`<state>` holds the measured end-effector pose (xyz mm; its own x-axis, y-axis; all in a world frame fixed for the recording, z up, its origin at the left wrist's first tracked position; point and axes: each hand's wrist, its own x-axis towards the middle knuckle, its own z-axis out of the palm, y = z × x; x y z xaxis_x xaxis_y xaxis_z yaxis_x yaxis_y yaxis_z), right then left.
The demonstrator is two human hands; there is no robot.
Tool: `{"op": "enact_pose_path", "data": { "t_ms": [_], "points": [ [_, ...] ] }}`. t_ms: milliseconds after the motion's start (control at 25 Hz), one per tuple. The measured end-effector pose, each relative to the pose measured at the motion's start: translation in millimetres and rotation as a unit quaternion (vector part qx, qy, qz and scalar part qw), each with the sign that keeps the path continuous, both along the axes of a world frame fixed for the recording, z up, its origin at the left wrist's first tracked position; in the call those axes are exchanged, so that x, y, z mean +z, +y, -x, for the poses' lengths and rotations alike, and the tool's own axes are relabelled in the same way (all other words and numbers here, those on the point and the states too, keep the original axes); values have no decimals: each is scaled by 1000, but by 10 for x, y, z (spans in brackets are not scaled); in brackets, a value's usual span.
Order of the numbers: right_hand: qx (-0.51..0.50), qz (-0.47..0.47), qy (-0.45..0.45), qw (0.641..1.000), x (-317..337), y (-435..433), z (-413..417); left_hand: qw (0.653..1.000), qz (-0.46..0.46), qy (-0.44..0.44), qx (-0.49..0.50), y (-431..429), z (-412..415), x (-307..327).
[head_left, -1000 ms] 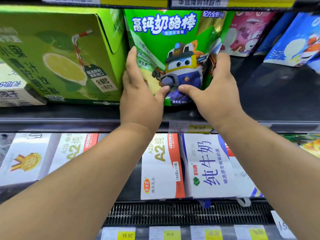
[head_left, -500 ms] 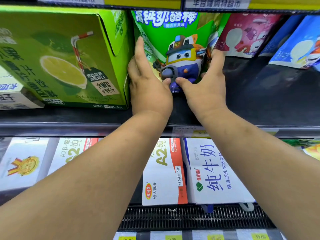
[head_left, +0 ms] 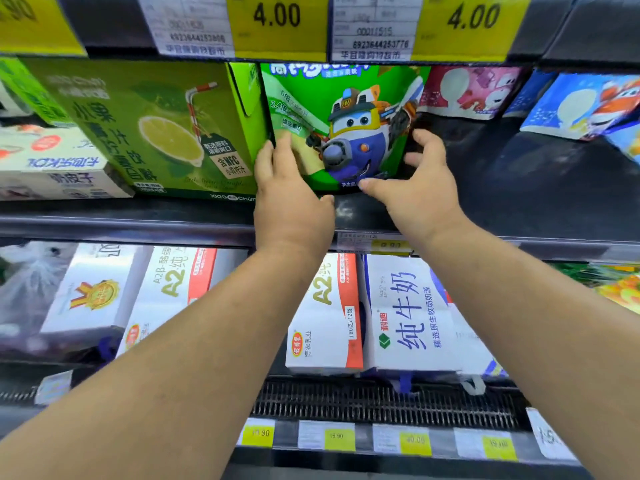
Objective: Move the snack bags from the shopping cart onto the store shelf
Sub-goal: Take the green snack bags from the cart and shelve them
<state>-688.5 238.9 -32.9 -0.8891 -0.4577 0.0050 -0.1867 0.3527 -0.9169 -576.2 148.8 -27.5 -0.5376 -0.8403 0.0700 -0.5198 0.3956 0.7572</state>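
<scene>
Standing upright at the front of the dark store shelf [head_left: 519,188], the green snack bag [head_left: 346,98] with the cartoon plane-robot on it sits just beside the lime juice carton [head_left: 149,133], its printed face turned out to the aisle. Both of the person's arms reach up to it from below.

The left hand [head_left: 291,202] lies with straight fingers against the bag's left edge, slipped in next to the carton. To my eye it is there to keep that side flat and square, so the bag does not lean on its neighbour. The right hand [head_left: 419,192] is spread and loosely curved round the lower right corner. Its thumb tip touches the bottom front of the bag, but I cannot tell whether the fingers meet the far edge, since a dark gap seems to show there. I judge this as steadying rather than carrying, because the bag's base looks to be resting on the shelf.

A pink bag [head_left: 467,91] and a blue bag [head_left: 581,105] lean further back to the right, with bare shelf between them and the green one. Yellow price tags [head_left: 277,19] hang above, and milk cartons [head_left: 405,313] fill the level below. The shopping cart is out of sight, so I cannot say how many bags are left in it.

The soft pouch may slump forward if the hands come away too quickly.
</scene>
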Motion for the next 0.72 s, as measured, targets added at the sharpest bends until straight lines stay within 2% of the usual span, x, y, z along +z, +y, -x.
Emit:
{"op": "enact_pose_path", "data": {
  "t_ms": [280,360,520,720],
  "points": [
    [67,-37,-145,986,591,530,-611,990,-126,-52,-42,317,-695,572],
    [83,-45,-163,982,810,707,-828,983,-170,-55,-43,450,-999,809],
    [141,-60,-181,971,1242,1037,-1324,976,-203,-70,-37,694,-1686,1208],
    [227,-91,-164,956,1707,1295,-1971,977,-205,-51,19,943,-2513,1687]
  ]
}}
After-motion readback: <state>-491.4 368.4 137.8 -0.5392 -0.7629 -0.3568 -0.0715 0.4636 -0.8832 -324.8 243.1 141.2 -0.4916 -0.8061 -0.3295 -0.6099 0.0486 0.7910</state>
